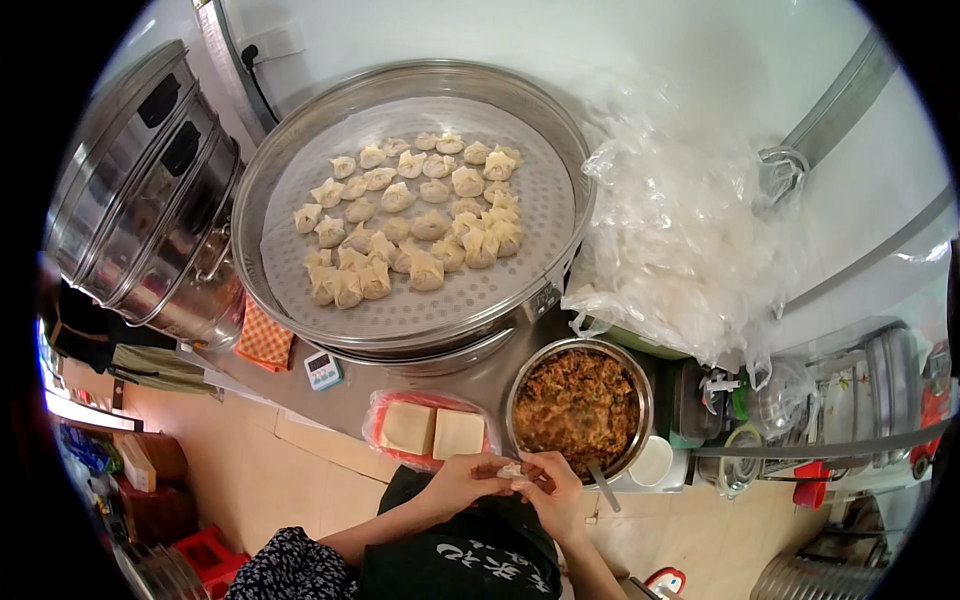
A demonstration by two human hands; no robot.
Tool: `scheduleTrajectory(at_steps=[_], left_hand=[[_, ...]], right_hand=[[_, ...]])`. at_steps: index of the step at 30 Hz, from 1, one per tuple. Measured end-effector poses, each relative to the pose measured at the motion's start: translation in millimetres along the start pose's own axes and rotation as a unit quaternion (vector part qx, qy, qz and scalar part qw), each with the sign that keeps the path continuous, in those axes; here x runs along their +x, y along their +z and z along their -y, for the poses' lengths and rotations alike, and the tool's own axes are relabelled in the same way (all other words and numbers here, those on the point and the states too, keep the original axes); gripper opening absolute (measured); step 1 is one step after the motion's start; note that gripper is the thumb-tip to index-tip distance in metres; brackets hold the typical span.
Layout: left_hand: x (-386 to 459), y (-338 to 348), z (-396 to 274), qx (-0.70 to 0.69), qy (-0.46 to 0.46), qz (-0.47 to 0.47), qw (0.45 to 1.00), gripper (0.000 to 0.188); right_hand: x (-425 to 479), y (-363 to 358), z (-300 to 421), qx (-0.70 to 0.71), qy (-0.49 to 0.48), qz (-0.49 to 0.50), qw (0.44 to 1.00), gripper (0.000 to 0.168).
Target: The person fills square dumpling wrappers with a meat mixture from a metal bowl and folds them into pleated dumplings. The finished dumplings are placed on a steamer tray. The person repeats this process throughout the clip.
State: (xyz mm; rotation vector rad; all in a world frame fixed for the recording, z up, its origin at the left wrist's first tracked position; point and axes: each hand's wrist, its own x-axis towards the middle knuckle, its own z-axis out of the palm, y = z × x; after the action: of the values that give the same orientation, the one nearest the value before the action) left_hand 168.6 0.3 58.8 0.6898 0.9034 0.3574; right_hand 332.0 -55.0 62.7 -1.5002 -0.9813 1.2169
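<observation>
Between the fingertips of both hands is a small, pale filled dumpling (511, 471), partly hidden by the fingers. My left hand (466, 480) pinches it from one side, and my right hand (553, 491) pinches it from the other. Just beyond the left hand, two stacks of square dough wrappers (459, 434) lie on red and clear plastic. A steel bowl of chopped filling (577, 401) stands by the right hand, with a metal utensil (604, 489) leaning over its rim. Farther back, many folded dumplings (431, 225) sit on the perforated liner of a large round steamer tray (551, 307).
Stacked steel steamers (150, 195) stand at the left. A checked cloth (264, 337) and a white timer (323, 370) lie near the counter's front edge. Clear plastic bags (682, 225) fill a box at the right, and a white cup (651, 461) is beside the bowl.
</observation>
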Motion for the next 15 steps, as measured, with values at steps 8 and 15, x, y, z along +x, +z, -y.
scheduleTrajectory(at_steps=[8, 15], left_hand=[[-2.4, 4.6, 2.4, 0.043, 0.066, -0.002, 0.997, 0.035], [-9.2, -0.2, -1.9, 0.037, 0.075, -0.011, 0.996, 0.035]], right_hand=[[-0.1, -0.3, -18.1, -0.111, -0.093, 0.003, 0.989, 0.019], [3.9, -5.7, 6.1, -0.131, -0.056, 0.015, 0.990, 0.017]])
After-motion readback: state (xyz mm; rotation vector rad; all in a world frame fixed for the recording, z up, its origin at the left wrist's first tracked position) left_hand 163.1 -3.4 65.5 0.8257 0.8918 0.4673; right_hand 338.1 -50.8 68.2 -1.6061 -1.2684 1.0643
